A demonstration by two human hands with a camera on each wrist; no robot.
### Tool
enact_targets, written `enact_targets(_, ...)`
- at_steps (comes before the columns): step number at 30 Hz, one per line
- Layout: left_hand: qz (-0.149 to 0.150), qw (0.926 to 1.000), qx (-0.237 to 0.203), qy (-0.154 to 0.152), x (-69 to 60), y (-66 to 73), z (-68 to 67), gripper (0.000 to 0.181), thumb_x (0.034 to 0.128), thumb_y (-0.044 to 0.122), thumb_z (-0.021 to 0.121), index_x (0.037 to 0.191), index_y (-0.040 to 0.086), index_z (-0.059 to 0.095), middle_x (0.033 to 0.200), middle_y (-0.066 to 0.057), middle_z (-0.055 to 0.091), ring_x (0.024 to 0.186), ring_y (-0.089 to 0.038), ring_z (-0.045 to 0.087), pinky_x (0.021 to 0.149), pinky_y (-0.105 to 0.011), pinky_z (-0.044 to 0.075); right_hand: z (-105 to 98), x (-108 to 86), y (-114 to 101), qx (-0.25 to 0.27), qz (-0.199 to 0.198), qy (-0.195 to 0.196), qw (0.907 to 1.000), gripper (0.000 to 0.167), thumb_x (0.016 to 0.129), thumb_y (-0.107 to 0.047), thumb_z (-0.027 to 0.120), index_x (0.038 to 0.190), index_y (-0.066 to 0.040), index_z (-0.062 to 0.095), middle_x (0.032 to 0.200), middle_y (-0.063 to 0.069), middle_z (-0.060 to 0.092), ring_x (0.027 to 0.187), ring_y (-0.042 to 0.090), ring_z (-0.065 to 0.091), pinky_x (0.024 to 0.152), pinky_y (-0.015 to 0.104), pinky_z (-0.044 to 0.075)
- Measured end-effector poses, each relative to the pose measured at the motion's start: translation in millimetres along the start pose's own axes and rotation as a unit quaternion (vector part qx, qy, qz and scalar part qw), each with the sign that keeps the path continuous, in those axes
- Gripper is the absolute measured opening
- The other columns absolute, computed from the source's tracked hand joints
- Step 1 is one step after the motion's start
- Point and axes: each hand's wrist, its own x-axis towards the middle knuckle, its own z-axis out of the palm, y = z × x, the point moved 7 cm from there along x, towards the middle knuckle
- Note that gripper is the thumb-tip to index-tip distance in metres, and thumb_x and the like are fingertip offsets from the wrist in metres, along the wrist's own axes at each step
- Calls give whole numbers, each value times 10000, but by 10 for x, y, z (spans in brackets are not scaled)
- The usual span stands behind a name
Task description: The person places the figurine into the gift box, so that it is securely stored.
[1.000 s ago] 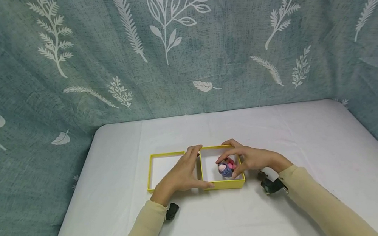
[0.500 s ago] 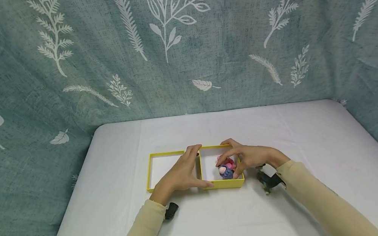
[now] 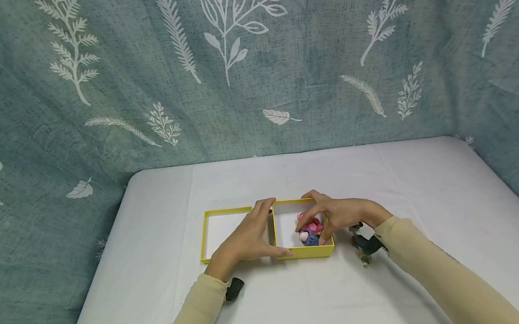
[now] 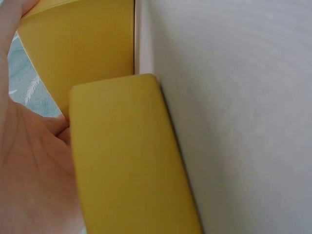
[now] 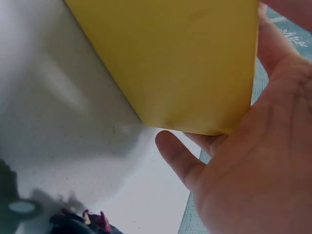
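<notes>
A yellow box (image 3: pixel 306 252) with a white inside lies on the table. My left hand (image 3: pixel 248 237) holds its left side, thumb along the front wall and fingers at the back corner. In the left wrist view, the palm lies beside the yellow wall (image 4: pixel 131 156). My right hand (image 3: pixel 341 214) reaches over the right wall, and its thumb and index finger curl around a small pink and blue figurine (image 3: pixel 311 235) inside. Its other fingers touch the back edge. The right wrist view shows the thumb near the box corner; the figurine is hidden there.
A shallow yellow-rimmed lid (image 3: pixel 203 238) lies left of the box, white inside up. Under the right wrist, a small green thing (image 3: pixel 365 260) sits on the table; a dark thing with reddish bits (image 5: pixel 85 224) shows there too. A patterned curtain (image 3: pixel 254 105) hangs behind.
The figurine has tipped and sunk slightly within the box, with more pink now showing. The right wrist has shifted slightly left. The left hand stays on the box.
</notes>
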Motion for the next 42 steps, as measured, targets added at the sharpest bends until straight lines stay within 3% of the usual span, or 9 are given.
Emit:
enact_targets(11, -109, 9999, -7, -94, 14, 10, -33, 1271, 630, 696, 793, 1565, 150, 128, 1582, -18, 223, 1407, -261, 358, 1116, -450, 386, -43, 13, -28, -96, 156, -83, 9998, 477, 685, -198, 885, 1126, -306, 739, 1486, 163, 238, 1352, 390, 248, 1043, 583, 293)
enact_targets(16, -84, 9999, -27, -60, 22, 14, -50, 1270, 630, 691, 797, 1565, 148, 130, 1578, -20, 231, 1405, -262, 360, 1118, -448, 383, -59, 30, -38, -443, 455, -201, 9978, 463, 683, -203, 887, 1089, -373, 739, 1494, 135, 235, 1319, 342, 277, 999, 515, 332)
enact_targets(20, -102, 9999, -51, -57, 29, 10, -55, 1263, 627, 686, 801, 1561, 154, 137, 1566, -15, 245, 1387, -254, 383, 1107, -444, 396, -65, 43, -57, -811, 612, -246, 9945, 484, 671, -188, 885, 1071, -415, 733, 1495, 122, 249, 1286, 327, 305, 999, 543, 331)
enact_targets(24, -147, 9999, -23, -75, 38, 4, -60, 1254, 623, 691, 800, 1558, 184, 135, 1555, -5, 255, 1363, -238, 409, 1093, -432, 412, -78, 51, -65, -994, 729, -193, 9922, 500, 663, -160, 875, 1053, -438, 730, 1505, 120, 249, 1271, 334, 324, 995, 564, 331)
enact_targets(31, -77, 9999, 16, -76, 42, 7, -66, 1256, 629, 692, 795, 1563, 187, 124, 1563, -19, 248, 1369, -247, 400, 1096, -438, 409, -67, 59, -85, -780, 553, -112, 9954, 507, 676, -177, 886, 1107, -394, 730, 1478, 138, 278, 1230, 326, 348, 954, 503, 333)
enact_targets(38, -76, 9999, -26, -70, 11, 8, -53, 1264, 628, 695, 794, 1562, 162, 130, 1567, -13, 240, 1367, -252, 401, 1091, -448, 410, -28, 40, -119, -1301, 774, 48, 9885, 489, 682, -160, 867, 1048, -454, 730, 1459, 117, 305, 1241, 331, 349, 974, 556, 293)
enact_targets(42, -100, 9999, -22, -76, -5, 12, -45, 1253, 627, 690, 798, 1557, 173, 137, 1561, -3, 246, 1363, -248, 404, 1092, -437, 410, -5, 34, -128, -1340, 787, 97, 9878, 460, 698, -181, 872, 1052, -442, 735, 1428, 98, 331, 1252, 327, 341, 990, 563, 284)
